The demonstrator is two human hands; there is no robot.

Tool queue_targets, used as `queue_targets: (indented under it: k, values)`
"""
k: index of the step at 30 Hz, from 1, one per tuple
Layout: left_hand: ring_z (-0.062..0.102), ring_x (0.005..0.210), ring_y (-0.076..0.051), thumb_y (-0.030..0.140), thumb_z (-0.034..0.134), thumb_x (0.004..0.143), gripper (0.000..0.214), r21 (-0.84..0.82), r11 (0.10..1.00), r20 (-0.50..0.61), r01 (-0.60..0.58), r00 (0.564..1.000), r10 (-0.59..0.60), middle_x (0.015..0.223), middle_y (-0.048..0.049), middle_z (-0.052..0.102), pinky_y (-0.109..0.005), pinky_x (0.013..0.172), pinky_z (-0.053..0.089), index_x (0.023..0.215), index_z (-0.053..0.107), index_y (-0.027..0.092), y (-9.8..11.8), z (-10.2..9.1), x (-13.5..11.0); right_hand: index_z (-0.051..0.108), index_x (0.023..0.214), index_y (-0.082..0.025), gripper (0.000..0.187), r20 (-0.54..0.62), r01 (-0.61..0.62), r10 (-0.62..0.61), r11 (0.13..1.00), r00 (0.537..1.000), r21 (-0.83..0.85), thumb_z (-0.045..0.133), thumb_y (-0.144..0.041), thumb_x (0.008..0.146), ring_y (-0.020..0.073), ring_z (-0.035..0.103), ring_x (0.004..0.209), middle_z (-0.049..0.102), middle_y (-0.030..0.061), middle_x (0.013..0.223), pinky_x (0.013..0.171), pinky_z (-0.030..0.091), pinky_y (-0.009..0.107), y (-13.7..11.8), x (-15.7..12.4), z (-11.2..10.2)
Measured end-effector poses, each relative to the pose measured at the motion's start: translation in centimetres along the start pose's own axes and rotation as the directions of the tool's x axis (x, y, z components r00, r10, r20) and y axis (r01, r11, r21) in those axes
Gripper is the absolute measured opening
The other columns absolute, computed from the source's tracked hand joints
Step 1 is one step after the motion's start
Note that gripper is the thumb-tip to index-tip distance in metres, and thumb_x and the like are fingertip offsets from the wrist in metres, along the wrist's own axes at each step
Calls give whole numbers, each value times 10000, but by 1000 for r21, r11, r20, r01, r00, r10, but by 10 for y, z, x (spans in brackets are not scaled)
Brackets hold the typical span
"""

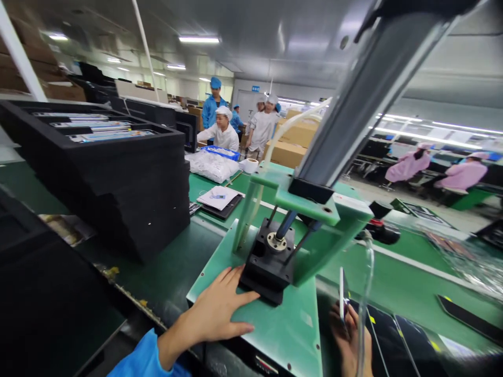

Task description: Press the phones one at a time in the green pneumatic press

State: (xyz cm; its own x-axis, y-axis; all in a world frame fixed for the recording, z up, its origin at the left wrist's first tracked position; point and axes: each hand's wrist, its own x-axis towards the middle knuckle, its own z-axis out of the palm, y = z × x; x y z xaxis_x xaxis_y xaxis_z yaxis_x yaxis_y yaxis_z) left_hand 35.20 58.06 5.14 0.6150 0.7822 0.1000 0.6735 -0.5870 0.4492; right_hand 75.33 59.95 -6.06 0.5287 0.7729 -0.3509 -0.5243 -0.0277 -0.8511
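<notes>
My left hand [218,311] lies flat with fingers spread on the green base plate [283,330] of a small press fixture, fingertips touching the black block [269,267] under the ram. My right hand [348,335] is at the plate's right edge, fingers closed around a thin flat part [341,293] held upright on edge; a clear tube [367,293] hangs in front of it. The green frame [314,209] carries a grey pneumatic cylinder [365,89] slanting up.
A tall stack of black foam trays [118,167] holding devices stands at left. Beyond lie a black tablet with paper [219,200], plastic bags [212,165] and cardboard boxes [293,141]. Several workers in white, blue and pink coats stand behind. Dark flat panels [467,317] lie on the green belt at right.
</notes>
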Motion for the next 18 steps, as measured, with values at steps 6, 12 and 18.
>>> queue_targets:
  k: [6,12,18]
  values:
    - [344,1420,-399,518,766,776,694,98,995,-61,-26,998,32,1559,-135,340,-627,1126,338,1407,519,367,-2,6,0,615,760,-158,280,-23,-170,180,961,983,218,785,-189,540,133,611,534,645,-7,673,490,560,199,-13,-16,18]
    - [358,1416,-391,522,724,812,638,127,991,-53,-42,997,49,1539,-150,371,-630,1110,360,1397,533,354,-2,5,0,652,775,-143,207,-84,-155,180,956,980,250,768,-180,607,142,638,578,671,12,696,515,567,189,-5,-16,21]
    - [353,1421,-392,529,701,831,616,132,991,-32,-16,999,21,1531,-167,378,-635,1119,341,1395,541,342,-2,5,1,653,769,-151,191,-61,-139,160,955,985,261,759,-160,610,126,644,610,670,-5,703,565,566,163,-2,-18,21]
